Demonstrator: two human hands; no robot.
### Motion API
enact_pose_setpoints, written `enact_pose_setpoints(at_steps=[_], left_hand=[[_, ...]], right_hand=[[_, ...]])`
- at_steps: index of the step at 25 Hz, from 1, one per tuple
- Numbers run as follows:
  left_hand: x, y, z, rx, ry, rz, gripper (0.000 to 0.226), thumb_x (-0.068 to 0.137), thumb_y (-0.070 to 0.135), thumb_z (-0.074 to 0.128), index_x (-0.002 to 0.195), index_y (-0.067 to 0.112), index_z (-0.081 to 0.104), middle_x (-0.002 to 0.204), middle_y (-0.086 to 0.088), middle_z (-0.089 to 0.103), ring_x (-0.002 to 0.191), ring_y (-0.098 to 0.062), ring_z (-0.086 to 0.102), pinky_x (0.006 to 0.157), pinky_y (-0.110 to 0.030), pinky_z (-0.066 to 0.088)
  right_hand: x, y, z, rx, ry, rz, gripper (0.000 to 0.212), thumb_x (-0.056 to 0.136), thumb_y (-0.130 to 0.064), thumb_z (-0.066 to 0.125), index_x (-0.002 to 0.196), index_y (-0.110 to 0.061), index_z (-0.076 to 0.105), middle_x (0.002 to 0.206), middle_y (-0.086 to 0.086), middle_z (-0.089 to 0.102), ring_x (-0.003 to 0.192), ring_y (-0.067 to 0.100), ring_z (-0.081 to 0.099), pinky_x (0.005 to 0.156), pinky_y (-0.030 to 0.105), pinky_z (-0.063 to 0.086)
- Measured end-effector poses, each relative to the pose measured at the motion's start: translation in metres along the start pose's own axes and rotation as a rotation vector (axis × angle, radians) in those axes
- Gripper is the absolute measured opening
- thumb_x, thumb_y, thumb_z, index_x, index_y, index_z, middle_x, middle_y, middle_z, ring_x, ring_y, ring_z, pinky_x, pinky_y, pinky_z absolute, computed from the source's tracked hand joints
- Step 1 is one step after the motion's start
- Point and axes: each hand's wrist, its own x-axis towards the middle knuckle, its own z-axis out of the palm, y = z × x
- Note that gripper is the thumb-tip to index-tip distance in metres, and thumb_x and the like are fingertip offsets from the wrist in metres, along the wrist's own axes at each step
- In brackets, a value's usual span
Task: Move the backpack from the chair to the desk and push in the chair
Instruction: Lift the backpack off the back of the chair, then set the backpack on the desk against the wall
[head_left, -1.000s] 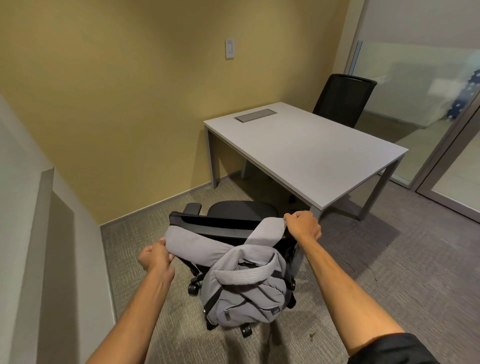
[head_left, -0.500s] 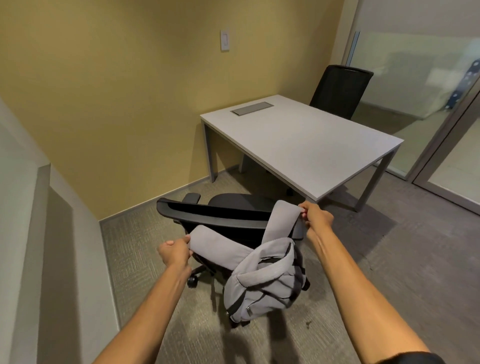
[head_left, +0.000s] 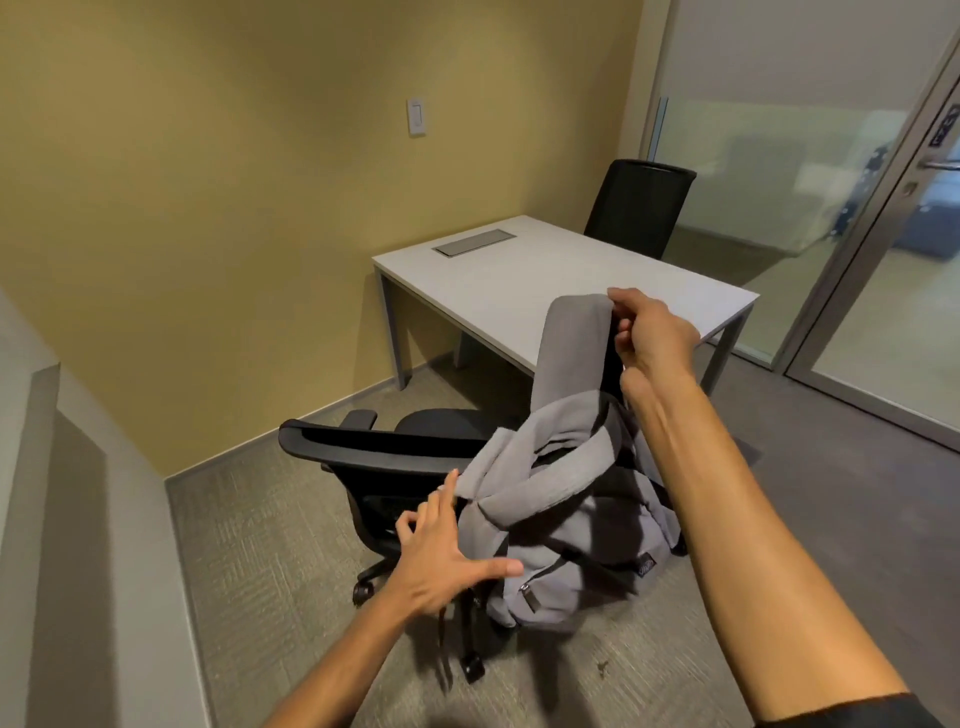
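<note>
A grey backpack (head_left: 566, 525) hangs in the air behind the black office chair (head_left: 384, 457), off its backrest. My right hand (head_left: 652, 332) is shut on one shoulder strap, raised in front of the white desk's (head_left: 519, 280) near edge. My left hand (head_left: 441, 556) has its fingers spread, touching the backpack's left side near the other strap, which hangs loose. The chair stands pulled out from the desk, its back toward me.
A second black chair (head_left: 639, 208) stands at the desk's far side. A grey cable cover (head_left: 475, 242) is set into the desktop. Yellow wall at the left and back, a grey ledge (head_left: 62, 467) at the left, glass partition and door (head_left: 883, 260) at the right.
My right hand has lifted the backpack up and to the right, off the chair's backrest. My left hand has let go of its strap and opened against the bag.
</note>
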Motion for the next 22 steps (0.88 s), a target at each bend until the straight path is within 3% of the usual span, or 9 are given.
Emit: enact_pose_setpoints(at_steps=[3,5,7,9,12,16,18,20,22], left_hand=[[-0.009,0.030,0.022,0.072,0.237,0.079,0.109,0.046,0.092,0.061,0.134,0.033,0.031,0.123,0.006,0.036,0.119,-0.019,0.039,0.105,-0.038,0.029],[-0.009,0.052,0.030,-0.171,0.457,0.141,0.078,0.062,0.074,0.068,0.121,0.034,0.036,0.122,0.007,0.038,0.110,-0.013,0.043,0.093,-0.025,0.039],[-0.002,0.074,0.028,-0.430,0.476,0.218,0.054,0.075,0.054,0.070,0.119,0.031,0.050,0.116,0.015,0.055,0.101,-0.005,0.058,0.079,-0.008,0.043],[0.011,0.092,0.019,-0.529,0.474,0.282,0.032,0.080,0.029,0.062,0.109,0.016,0.066,0.093,0.021,0.067,0.085,0.002,0.067,0.065,-0.003,0.043],[0.032,0.116,-0.003,-0.542,0.578,0.335,0.033,0.070,0.003,0.049,0.096,-0.009,0.065,0.075,0.024,0.059,0.067,0.014,0.059,0.057,0.000,0.038],[0.048,0.142,-0.031,-0.547,0.681,0.388,0.020,0.060,-0.005,0.044,0.073,-0.009,0.059,0.052,0.030,0.053,0.054,0.015,0.052,0.047,-0.003,0.033],[0.050,0.156,-0.041,-0.556,0.672,0.432,0.019,0.059,-0.005,0.041,0.060,0.008,0.056,0.053,0.029,0.056,0.049,0.011,0.048,0.043,-0.006,0.030],[0.054,0.170,-0.052,-0.561,0.650,0.441,0.022,0.059,0.000,0.040,0.056,0.020,0.050,0.051,0.016,0.055,0.046,0.002,0.042,0.041,-0.019,0.030],[0.064,0.180,-0.065,-0.541,0.650,0.406,0.009,0.060,0.005,0.040,0.055,0.011,0.046,0.052,0.002,0.049,0.050,-0.008,0.037,0.045,-0.033,0.028]], right_hand=[[-0.009,-0.045,0.016,0.031,-0.033,-0.121,0.021,0.074,-0.007,0.078,0.059,-0.013,0.065,0.058,0.000,0.060,0.040,0.004,0.044,0.039,0.013,0.040],[-0.010,-0.067,0.021,0.012,-0.035,-0.211,0.024,0.074,-0.008,0.077,0.055,-0.015,0.064,0.054,-0.002,0.059,0.040,0.003,0.045,0.040,0.013,0.040],[-0.007,-0.085,0.018,0.016,-0.014,-0.280,0.027,0.074,-0.008,0.075,0.052,-0.015,0.061,0.050,-0.004,0.055,0.037,0.003,0.043,0.039,0.015,0.038],[0.002,-0.101,0.011,0.041,0.025,-0.313,0.029,0.076,-0.006,0.072,0.053,-0.014,0.056,0.048,-0.003,0.051,0.034,0.004,0.039,0.037,0.016,0.035],[0.022,-0.122,-0.006,0.097,0.081,-0.340,0.031,0.075,-0.002,0.069,0.054,-0.013,0.049,0.049,0.000,0.047,0.034,0.008,0.038,0.037,0.017,0.033],[0.047,-0.131,-0.025,0.035,0.051,-0.349,0.031,0.073,-0.003,0.069,0.057,-0.016,0.046,0.045,-0.005,0.048,0.036,0.007,0.039,0.039,0.018,0.034],[0.059,-0.129,-0.036,-0.064,-0.001,-0.322,0.021,0.074,-0.007,0.065,0.063,-0.016,0.050,0.056,-0.001,0.052,0.045,0.010,0.045,0.044,0.021,0.036],[0.073,-0.129,-0.047,-0.269,-0.097,-0.329,0.010,0.080,-0.013,0.056,0.073,-0.014,0.063,0.079,0.006,0.062,0.066,0.016,0.054,0.058,0.029,0.044],[0.088,-0.128,-0.060,-0.424,-0.315,-0.306,0.029,0.091,-0.023,0.048,0.083,-0.011,0.074,0.093,0.015,0.068,0.084,0.025,0.060,0.079,0.038,0.048]])
